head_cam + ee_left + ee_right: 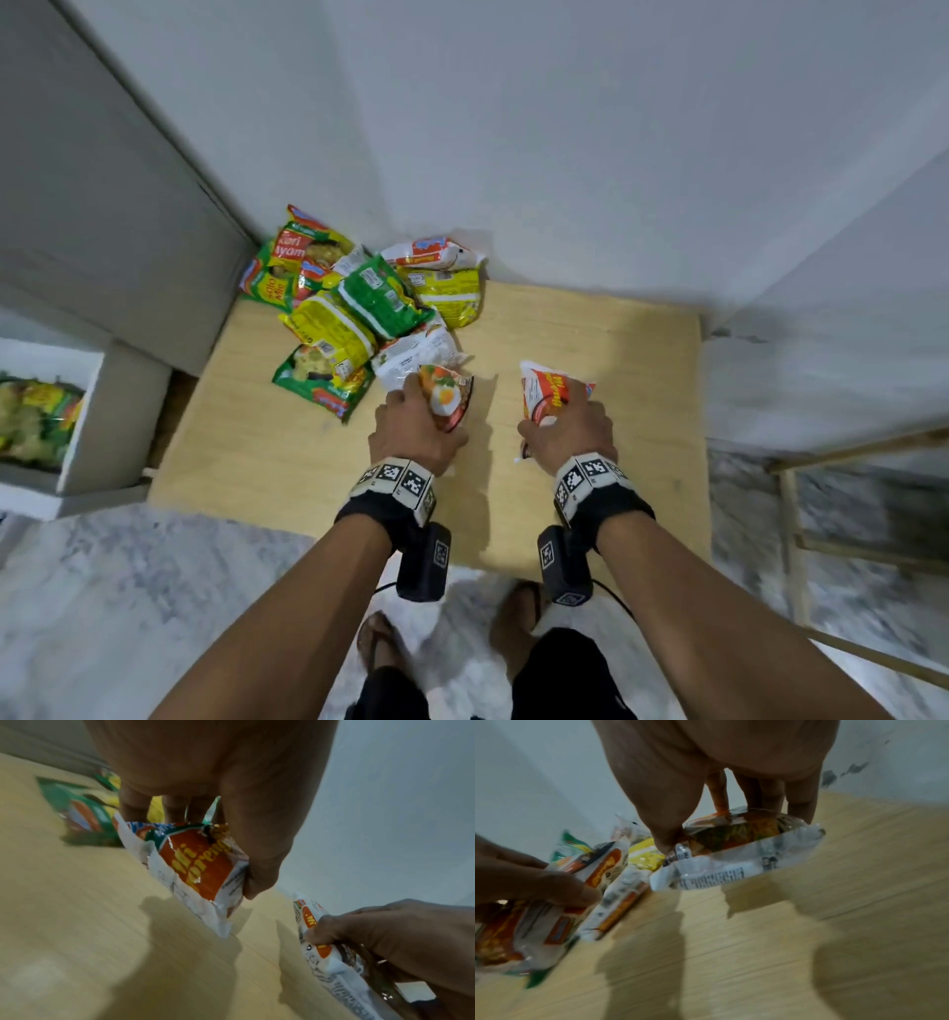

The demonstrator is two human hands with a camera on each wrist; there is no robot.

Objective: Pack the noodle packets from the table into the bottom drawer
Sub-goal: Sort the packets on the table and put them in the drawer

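White walls meet at a corner over a pale wooden counter standing on marbled floor. About nine noodle packets lie in a heap at the counter's far left corner. Near the middle, the left hand grips one white-and-orange packet, and the right hand grips another. At the left, an open drawer holds more packets.

Pale wooden table pushed into a corner of white walls. Grey-white marbled floor around the table. Right of the table, a wooden frame.
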